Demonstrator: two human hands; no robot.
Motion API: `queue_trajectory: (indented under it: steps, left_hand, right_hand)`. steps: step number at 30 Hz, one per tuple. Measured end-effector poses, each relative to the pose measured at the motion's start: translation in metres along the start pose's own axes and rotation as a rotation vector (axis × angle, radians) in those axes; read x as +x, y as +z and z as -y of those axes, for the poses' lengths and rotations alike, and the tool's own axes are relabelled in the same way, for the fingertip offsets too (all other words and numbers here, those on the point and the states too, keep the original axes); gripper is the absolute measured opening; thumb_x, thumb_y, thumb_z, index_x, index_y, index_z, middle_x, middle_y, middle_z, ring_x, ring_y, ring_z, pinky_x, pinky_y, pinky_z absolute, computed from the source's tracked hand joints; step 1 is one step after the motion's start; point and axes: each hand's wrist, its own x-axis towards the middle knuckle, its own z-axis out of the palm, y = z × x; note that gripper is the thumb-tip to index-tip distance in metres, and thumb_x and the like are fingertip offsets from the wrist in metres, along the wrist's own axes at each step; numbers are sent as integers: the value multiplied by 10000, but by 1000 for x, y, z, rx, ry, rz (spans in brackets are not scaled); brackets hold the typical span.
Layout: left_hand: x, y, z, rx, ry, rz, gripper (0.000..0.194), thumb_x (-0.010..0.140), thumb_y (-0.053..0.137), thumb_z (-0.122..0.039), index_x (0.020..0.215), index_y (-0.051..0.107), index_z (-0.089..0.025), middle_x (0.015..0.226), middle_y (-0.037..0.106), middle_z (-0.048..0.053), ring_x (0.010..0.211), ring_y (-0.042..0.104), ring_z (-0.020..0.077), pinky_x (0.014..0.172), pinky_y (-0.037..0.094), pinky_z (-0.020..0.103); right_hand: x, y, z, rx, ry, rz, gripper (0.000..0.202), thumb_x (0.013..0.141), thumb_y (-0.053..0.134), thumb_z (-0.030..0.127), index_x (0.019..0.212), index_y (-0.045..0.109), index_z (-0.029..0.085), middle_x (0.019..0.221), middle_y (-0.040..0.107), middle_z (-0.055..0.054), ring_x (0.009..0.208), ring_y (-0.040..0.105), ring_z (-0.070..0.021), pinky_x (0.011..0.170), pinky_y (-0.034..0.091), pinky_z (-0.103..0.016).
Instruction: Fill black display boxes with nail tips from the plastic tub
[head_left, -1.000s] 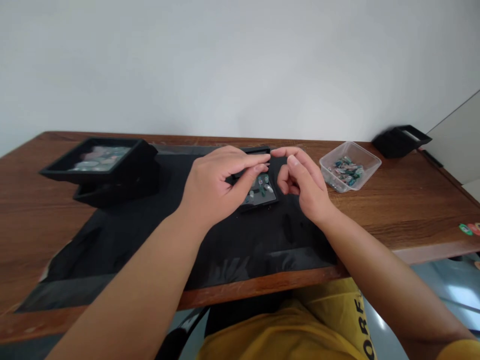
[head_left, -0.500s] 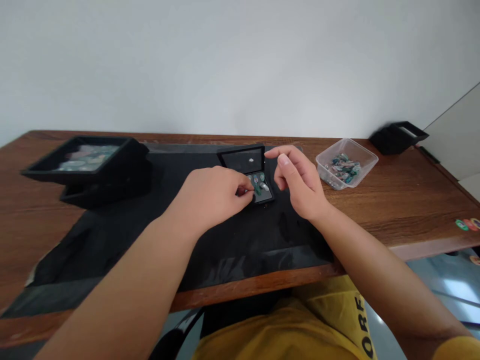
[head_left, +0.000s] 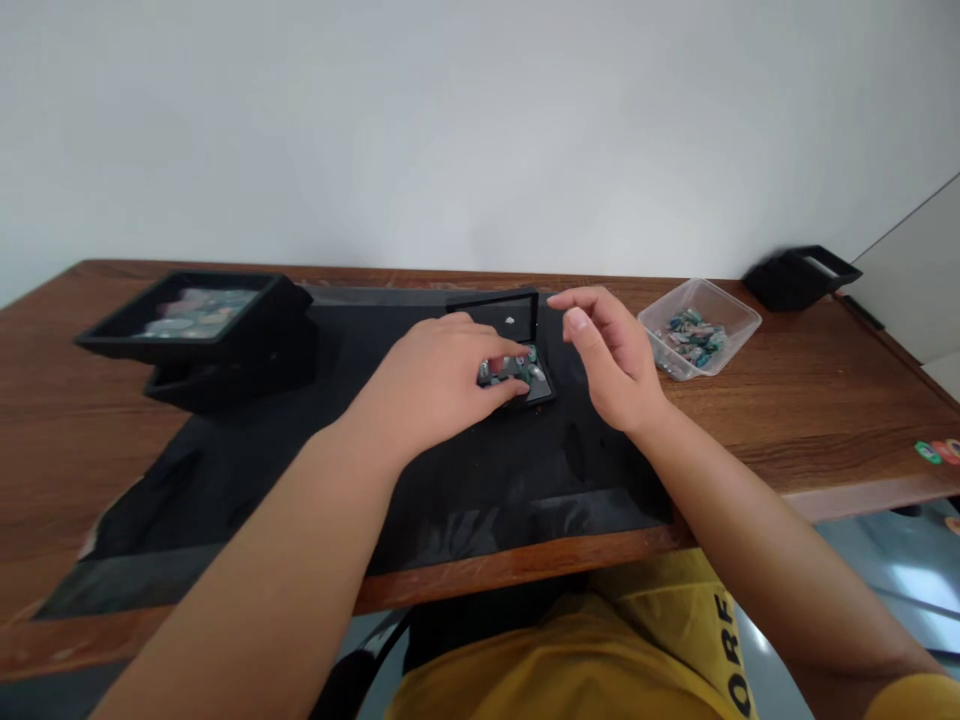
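Note:
A small black box (head_left: pixel 543 388) stands with its lid raised on the black mat. Inside lie several small polished stones (head_left: pixel 537 373), green and whitish, and a small pale piece (head_left: pixel 509 321) shows against the lid. My left hand (head_left: pixel 439 375) reaches over the box from the left. Its thumb and index finger are apart at the stones, with no stone seen gripped between them; the hand hides the box's left part. Just right of the lid, my right hand (head_left: pixel 611 355) hovers with loosely curled fingers, thumb and index finger apart, nothing visible in it.
To the right, a clear plastic tub (head_left: pixel 739 335) holds many green and pinkish stones. Stacked black trays (head_left: pixel 112 347) with pale stones stand at the left. Another black container (head_left: pixel 787 285) sits at the far right. Beneath the work lies a black mat (head_left: pixel 480 500) on the wooden table.
My left thumb and index finger have spread apart and moved a little right over the stones. My right hand keeps nearly the same pose. The view has shifted slightly.

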Motion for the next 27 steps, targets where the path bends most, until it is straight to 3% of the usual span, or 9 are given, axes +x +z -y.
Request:
queue_trajectory:
  steps: [2,4,8,13,20,22,24,25,27]
  left_hand:
    - [-2,-4,9,-26,-22,-47,267,798,791,-490,1026,857,-369,854,798,15,832,709,284,729,506,377]
    - [-4,-6,19,-71,-70,-21,202,775,802,-495,939,864,-394,730,745,-14,616,649,216,575,433,337]
    - [-10,-4,32,-120,-124,20,136,734,826,-472,853,865,-420,566,657,-42,411,499,155,449,301,324]
    - [-12,0,30,-121,-168,62,145,758,811,-506,854,862,-409,529,626,-40,394,465,156,476,329,330]
    - [-10,-7,28,-88,-180,-6,306,724,823,-477,1016,851,-390,603,669,-32,466,559,181,466,324,317]
    - [-9,-15,28,-117,-209,-38,298,706,830,-499,973,836,-365,608,659,-34,474,554,175,474,323,321]
    - [-10,-25,26,-142,-269,-66,249,732,809,-554,739,752,-311,537,563,-43,436,462,144,469,272,332]
    - [-10,-30,25,-151,-291,-86,419,778,774,-601,584,612,-266,487,471,-41,431,400,126,473,245,336]
    - [-11,-39,22,-166,-297,-193,624,900,667,-580,499,365,-210,475,296,-28,466,294,106,494,208,336]
  right_hand:
    - [1,-1,-2,-16,15,1,364,1077,514,559,1121,677,236,883,624,-19,768,546,-163,679,431,-304]
    - [1,0,-5,-34,45,43,343,1065,541,542,1080,680,229,850,622,-10,698,508,-149,643,402,-301]
    - [1,3,-10,-111,74,214,276,1030,604,469,1009,696,210,769,613,8,661,503,-139,647,384,-296]
    - [0,6,-10,-327,35,377,169,980,653,330,1017,747,194,817,657,-12,742,569,-155,717,391,-299]
    - [2,4,-13,-429,58,412,108,945,694,269,982,770,202,818,664,-18,773,587,-169,738,386,-301]
    - [4,0,-14,-415,79,400,108,939,696,276,948,771,199,793,658,-15,757,580,-167,716,377,-299]
    - [6,-4,-14,-396,101,368,134,943,685,300,937,771,197,775,658,-14,735,567,-163,697,369,-300]
    - [7,-5,-14,-383,110,346,154,948,676,317,925,767,195,766,658,-13,722,558,-159,689,367,-301]
    - [8,-6,-14,-351,129,301,215,957,657,362,854,737,191,737,645,-9,691,535,-151,670,360,-303]
